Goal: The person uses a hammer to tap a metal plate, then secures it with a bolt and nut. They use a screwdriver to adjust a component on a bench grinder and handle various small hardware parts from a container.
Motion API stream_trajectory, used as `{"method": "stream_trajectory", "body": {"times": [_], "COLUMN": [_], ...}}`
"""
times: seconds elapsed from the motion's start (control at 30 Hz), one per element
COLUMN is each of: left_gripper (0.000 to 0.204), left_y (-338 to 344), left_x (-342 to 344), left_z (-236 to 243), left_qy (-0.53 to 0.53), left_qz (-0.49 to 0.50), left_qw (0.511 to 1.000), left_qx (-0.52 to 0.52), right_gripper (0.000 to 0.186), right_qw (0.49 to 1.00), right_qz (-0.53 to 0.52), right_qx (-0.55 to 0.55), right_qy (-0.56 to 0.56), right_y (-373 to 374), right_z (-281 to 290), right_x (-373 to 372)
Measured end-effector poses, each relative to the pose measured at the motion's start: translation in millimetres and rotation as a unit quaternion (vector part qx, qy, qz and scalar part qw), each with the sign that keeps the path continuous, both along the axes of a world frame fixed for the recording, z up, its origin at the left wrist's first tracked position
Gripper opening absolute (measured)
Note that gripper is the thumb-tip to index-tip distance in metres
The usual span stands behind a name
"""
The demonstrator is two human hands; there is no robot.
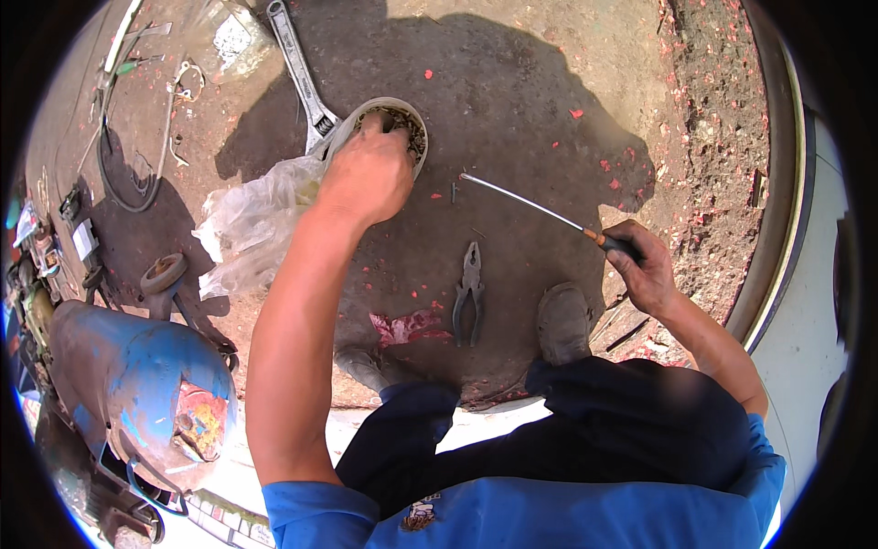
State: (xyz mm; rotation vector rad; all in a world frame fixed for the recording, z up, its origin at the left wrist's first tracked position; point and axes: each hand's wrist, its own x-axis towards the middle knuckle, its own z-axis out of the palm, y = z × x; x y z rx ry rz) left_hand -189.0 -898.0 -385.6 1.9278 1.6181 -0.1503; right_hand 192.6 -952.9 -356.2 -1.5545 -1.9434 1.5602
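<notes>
A: Head view — surface?
B: Dirt ground [512,101] outdoors, sunlit, littered with red flecks; pliers [469,293] and wrench [302,78] are lying on it.
A: Hands?
B: Left hand [366,174] is reaching fingers into a small round tub [413,123], grip hidden. Right hand [645,265] is clenching a screwdriver [535,206] handle; shaft is pointing up-left, just above the ground.

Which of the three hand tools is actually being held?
The long screwdriver, gripped by the right hand. The pliers and adjustable wrench lie untouched on the ground.
</notes>
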Motion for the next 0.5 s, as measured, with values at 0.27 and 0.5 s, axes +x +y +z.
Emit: {"method": "stream_trajectory", "body": {"times": [0.27,0.5], "left_gripper": [0.016,0.01], "left_y": [-22.3,-24.5], "left_x": [-0.1,-2.6], "left_z": [44.2,53.7], "left_qy": [-0.034,-0.124], "left_qz": [0.115,0.225], "left_qw": [0.992,0.965], "left_qx": [0.047,0.062], "right_gripper": [0.022,0.023], "right_qw": [1.0,1.0], "right_qz": [0.001,-0.005], "right_qx": [0.015,0.023], "right_qy": [-0.02,0.005], "right_y": [0.2,0.7], "right_z": [-0.4,1.4], "right_x": [2.1,-7.2]}}
